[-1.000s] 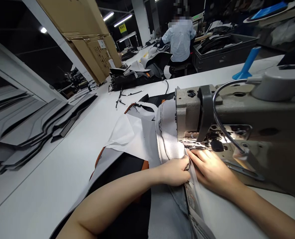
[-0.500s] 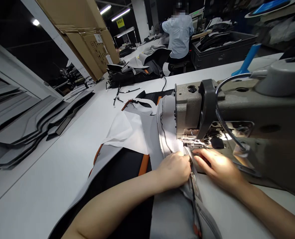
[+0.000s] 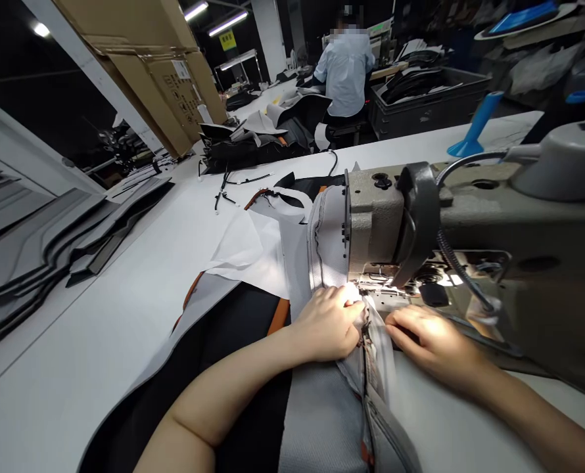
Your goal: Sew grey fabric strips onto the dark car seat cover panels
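My left hand [image 3: 329, 322] is closed, fingers curled over the layered grey fabric [image 3: 322, 407] just in front of the sewing machine's needle area. The fabric's seam edge [image 3: 366, 368] runs down toward me from beside that hand. My right hand [image 3: 430, 335] lies to the right of the seam, near the fabric's edge, with thumb and forefinger slightly apart. Lit by a lamp, the sewing machine [image 3: 391, 223] stands just beyond both hands. Black fabric with an orange strip [image 3: 279, 316] spreads under my left forearm. The presser foot is partly hidden.
Stacked grey panels [image 3: 41, 243] lie at the left. Cardboard [image 3: 159, 85] leans behind them. Dark cut pieces [image 3: 253, 148] and black cords [image 3: 226, 190] are on the far table. A blue funnel-shaped stand [image 3: 477, 128] is behind the machine. A person [image 3: 346, 72] sits further back, beside a grey crate [image 3: 421, 108].
My left hand has shifted slightly left and up, its fingers moving over the fabric. My right hand has come a little toward me, away from the needle area. The camera view has turned slightly.
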